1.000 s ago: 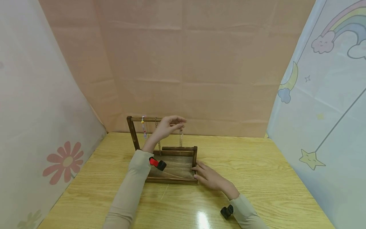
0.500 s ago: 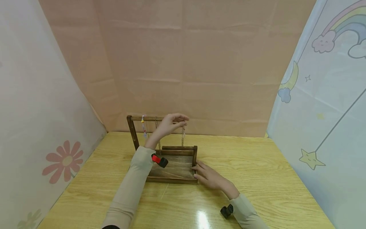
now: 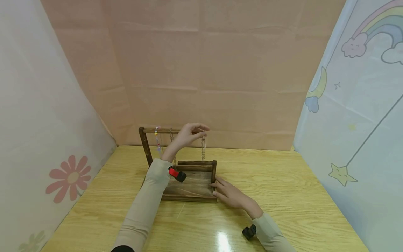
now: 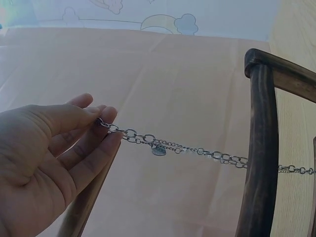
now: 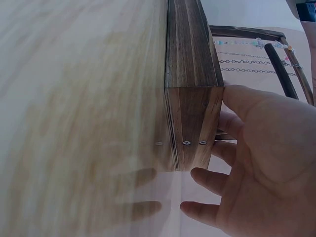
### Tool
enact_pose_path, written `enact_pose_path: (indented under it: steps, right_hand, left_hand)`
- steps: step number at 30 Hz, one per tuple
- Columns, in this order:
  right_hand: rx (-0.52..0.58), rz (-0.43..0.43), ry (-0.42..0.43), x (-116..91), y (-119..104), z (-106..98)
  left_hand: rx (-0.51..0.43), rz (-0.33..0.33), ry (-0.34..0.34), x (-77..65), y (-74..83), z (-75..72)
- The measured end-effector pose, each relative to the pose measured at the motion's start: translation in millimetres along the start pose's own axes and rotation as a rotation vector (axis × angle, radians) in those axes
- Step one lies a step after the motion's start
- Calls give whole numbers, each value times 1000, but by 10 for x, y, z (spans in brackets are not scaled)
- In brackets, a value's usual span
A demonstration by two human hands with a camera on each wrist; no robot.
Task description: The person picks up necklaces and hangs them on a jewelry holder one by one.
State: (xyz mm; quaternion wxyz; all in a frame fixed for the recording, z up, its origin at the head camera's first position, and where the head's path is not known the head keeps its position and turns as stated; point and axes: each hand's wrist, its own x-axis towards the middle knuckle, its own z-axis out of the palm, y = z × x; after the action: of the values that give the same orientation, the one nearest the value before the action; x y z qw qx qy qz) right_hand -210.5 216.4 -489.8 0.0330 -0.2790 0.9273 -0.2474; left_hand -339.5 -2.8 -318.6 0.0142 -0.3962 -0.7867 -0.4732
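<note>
My left hand (image 3: 189, 134) is raised at the upper bar (image 3: 167, 131) of a dark wooden jewelry stand. Its thumb and fingertips pinch one end of a metal chain necklace (image 4: 129, 132), whose doubled strands hang down behind the lower bar (image 4: 261, 148). A small heart charm (image 4: 159, 150) dangles from the necklace. My right hand (image 3: 233, 194) rests against the right end of the stand's tray (image 3: 189, 198), fingers fairly straight. In the right wrist view, the thumb lies along the edge of the tray's end board (image 5: 192, 123), and some fingertips are hidden behind it.
A colorful beaded strand (image 3: 158, 140) and another chain (image 3: 171, 137) hang from the upper bar, left of my left hand. My left forearm covers the stand's left part. The stand sits on a wood-grain table (image 3: 277, 182), with a plain backdrop (image 3: 239, 115) behind.
My left hand has moved slightly right and up along the upper bar, and the chain necklace hangs a little further right with it. The right hand stays at the tray's end.
</note>
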Motion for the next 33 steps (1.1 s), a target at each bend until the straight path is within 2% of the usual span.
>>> enact_pose_path:
  steps: [12,23,33]
  right_hand:
    - [10,9,-11,3,-13,-10]
    - [10,6,-4,11,-2,-9]
    - [3,10,-12,18,-1,-1]
  left_hand:
    - [27,-27,40,23,-16,-16]
    - [-21,-27,74,58,-26,-54]
    - [-84,-64,101,-9,-65,-99]
